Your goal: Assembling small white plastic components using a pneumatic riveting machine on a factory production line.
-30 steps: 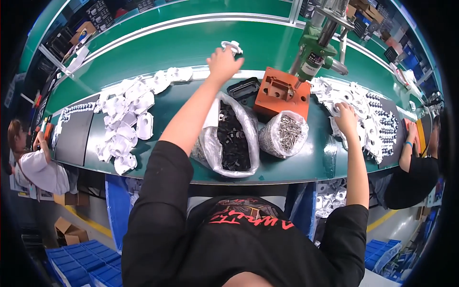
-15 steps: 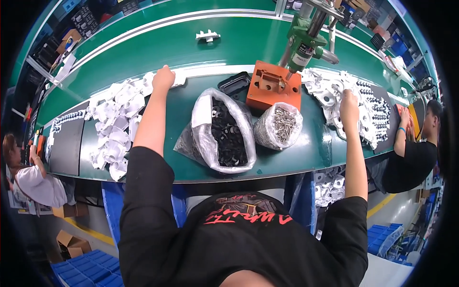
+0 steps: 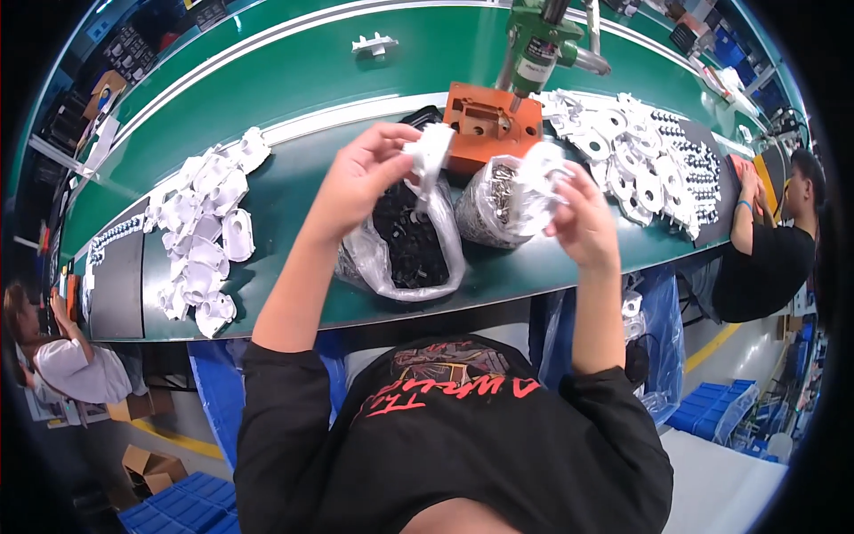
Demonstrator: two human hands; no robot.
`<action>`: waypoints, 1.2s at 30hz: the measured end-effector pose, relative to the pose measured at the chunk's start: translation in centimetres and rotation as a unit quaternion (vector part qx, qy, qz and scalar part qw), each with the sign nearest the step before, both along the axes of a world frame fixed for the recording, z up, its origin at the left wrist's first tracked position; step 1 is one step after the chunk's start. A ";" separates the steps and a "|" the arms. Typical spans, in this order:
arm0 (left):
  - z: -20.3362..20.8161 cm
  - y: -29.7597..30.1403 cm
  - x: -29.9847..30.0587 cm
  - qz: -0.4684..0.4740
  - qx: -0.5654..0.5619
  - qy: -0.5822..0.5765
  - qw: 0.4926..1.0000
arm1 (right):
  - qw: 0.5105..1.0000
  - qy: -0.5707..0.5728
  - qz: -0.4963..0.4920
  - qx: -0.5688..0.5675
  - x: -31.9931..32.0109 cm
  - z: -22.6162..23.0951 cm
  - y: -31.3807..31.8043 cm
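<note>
My left hand [image 3: 369,173] grips a white plastic part [image 3: 431,158] between thumb and fingers, raised over a clear bag of black plastic pieces [image 3: 407,245]. Another white plastic piece [image 3: 539,185], flatter and blurred by motion, is pinched in my right hand [image 3: 585,214]. It hangs over a smaller clear bag of metal pins [image 3: 501,191] and hides part of it. The two white parts are apart, facing each other. Just beyond them sits an orange fixture block [image 3: 492,125] with a shaped hollow, beneath a green press [image 3: 536,49].
Curved white parts [image 3: 203,222] lie heaped at the left. Flat white parts with holes [image 3: 623,160] spread at the right, beside rows of small dark-and-silver pieces [image 3: 698,178]. One white part [image 3: 374,44] rests on the green belt [image 3: 294,76]. Co-workers sit at both sides.
Both hands have come inward from the left and right heaps to the middle, each now carrying a white part. The view has shifted slightly.
</note>
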State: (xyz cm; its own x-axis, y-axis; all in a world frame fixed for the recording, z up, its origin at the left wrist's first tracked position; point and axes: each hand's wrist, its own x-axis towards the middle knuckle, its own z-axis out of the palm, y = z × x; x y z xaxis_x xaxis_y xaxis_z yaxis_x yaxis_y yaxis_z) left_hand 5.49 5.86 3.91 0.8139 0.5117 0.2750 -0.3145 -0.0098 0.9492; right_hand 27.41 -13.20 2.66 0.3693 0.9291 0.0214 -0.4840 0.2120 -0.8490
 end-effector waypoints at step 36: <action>-0.7 -5.7 1.0 -0.043 -0.160 -0.082 0.983 | 0.995 0.013 0.095 0.007 -4.1 -0.9 1.9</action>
